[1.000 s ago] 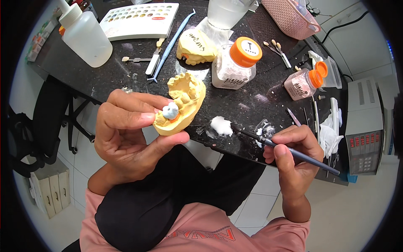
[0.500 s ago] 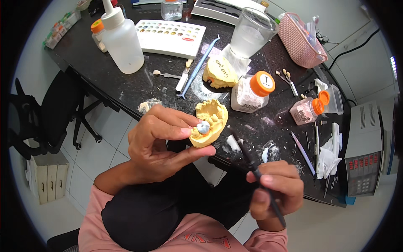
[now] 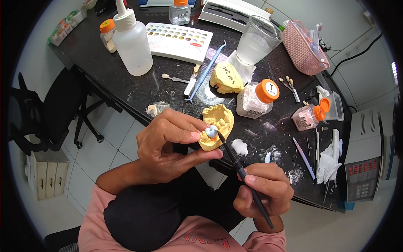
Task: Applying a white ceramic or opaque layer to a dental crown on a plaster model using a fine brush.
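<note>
My left hand [image 3: 174, 140] grips a yellow plaster dental model [image 3: 224, 119] between thumb and fingers, raised over the table's near edge. A pale blue-grey tooth crown [image 3: 211, 131] sits on the model, close to my fingertips. In my right hand [image 3: 266, 189] is a black-handled brush [image 3: 240, 168], pinched between thumb and fingers like a pen. Its dark pointed tip reaches the model right beside the crown; whether it touches cannot be made out. A heap of white powder [image 3: 239, 147] lies on the dark table just beyond the brush.
Behind the model stand a second yellow plaster model [image 3: 226, 77], an orange-lidded powder jar [image 3: 254, 101] and a glass of cloudy water [image 3: 257, 42]. A blue double-ended tool [image 3: 205, 73], a white palette [image 3: 178, 44] and a squeeze bottle [image 3: 132, 48] are farther left. Another jar [image 3: 305, 117] stands right.
My right hand has brought the brush leftward, its tip now at the model beside the crown. The view has shifted slightly; my left hand keeps its hold on the model.
</note>
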A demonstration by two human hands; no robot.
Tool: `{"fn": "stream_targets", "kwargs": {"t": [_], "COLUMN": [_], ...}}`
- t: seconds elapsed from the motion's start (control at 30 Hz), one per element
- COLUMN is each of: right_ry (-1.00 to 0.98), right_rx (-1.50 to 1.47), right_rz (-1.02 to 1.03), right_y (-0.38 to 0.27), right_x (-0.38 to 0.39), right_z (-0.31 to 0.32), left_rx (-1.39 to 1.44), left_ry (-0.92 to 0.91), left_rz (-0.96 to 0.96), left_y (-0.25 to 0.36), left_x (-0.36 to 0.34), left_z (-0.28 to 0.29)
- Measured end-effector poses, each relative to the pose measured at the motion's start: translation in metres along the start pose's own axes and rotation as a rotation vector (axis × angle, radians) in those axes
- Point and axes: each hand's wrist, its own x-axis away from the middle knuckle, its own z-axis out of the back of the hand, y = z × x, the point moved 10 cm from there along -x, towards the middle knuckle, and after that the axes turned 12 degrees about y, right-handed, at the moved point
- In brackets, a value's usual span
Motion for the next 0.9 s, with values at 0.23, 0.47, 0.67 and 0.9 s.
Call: {"fn": "stream_targets", "kwargs": {"t": [0.23, 0.47, 0.67, 0.9], "right_ry": [0.007, -0.027, -0.021, -0.055], "right_rx": [-0.01, 0.014, 0.016, 0.04], "right_rz": [-0.042, -0.014, 0.009, 0.061], "right_y": [0.0015, 0.0001, -0.002, -0.005], "right_x": [-0.0001, 0.0005, -0.0006, 0.0014], "right_z": [0.0022, -0.0013, -0.0026, -0.0046], "left_rx": [-0.015, -0.007, -0.014, -0.02], "left_ry": [0.01, 0.012, 0.012, 0.011], "left_rz": [-0.002, 0.005, 0.002, -0.003], "left_y": [0.0017, 0.0011, 0.0017, 0.0021], "left_x": [-0.001, -0.0009, -0.0017, -0.0019], "left_z": [-0.0001, 0.0006, 0.0004, 0.0004]}}
